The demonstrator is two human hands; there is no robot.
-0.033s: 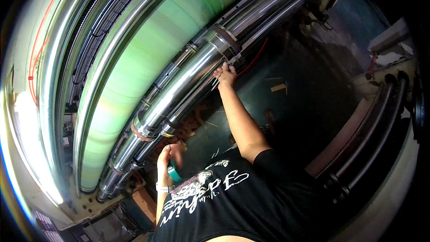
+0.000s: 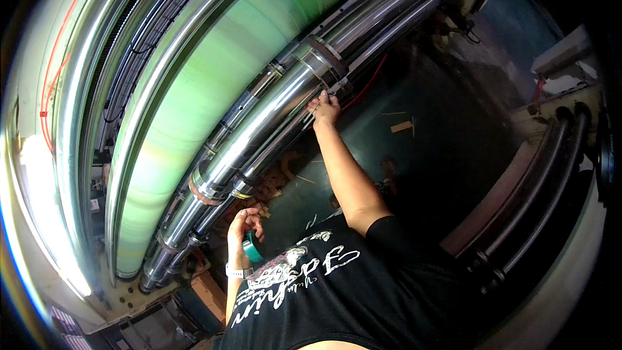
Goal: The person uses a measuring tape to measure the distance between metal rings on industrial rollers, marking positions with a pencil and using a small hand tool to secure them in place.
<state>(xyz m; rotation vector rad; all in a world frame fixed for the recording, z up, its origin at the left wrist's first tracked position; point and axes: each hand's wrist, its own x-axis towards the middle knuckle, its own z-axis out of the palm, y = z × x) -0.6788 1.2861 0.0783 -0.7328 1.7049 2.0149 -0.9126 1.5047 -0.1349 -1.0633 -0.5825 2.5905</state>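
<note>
My right hand [image 2: 324, 107] is stretched up to the long chrome roller [image 2: 272, 113] of a big machine. Its fingertips pinch a thin pale strip [image 2: 311, 120] against the slimmer rod just under the roller, close to a brown band [image 2: 322, 52] around the roller. My left hand [image 2: 243, 223] is held low near my chest, fingers curled around a teal roll of tape [image 2: 251, 247]. A watch [image 2: 238, 272] sits on that wrist. The left hand hangs just below the rollers' lower end without touching them.
A wide green cylinder [image 2: 214, 91] and further chrome rollers [image 2: 84, 110] fill the left side. A dark floor [image 2: 414, 155] with wood scraps [image 2: 402, 126] lies below. Black curved pipes [image 2: 544, 181] run along the right. A bright lamp strip [image 2: 45, 220] glares at far left.
</note>
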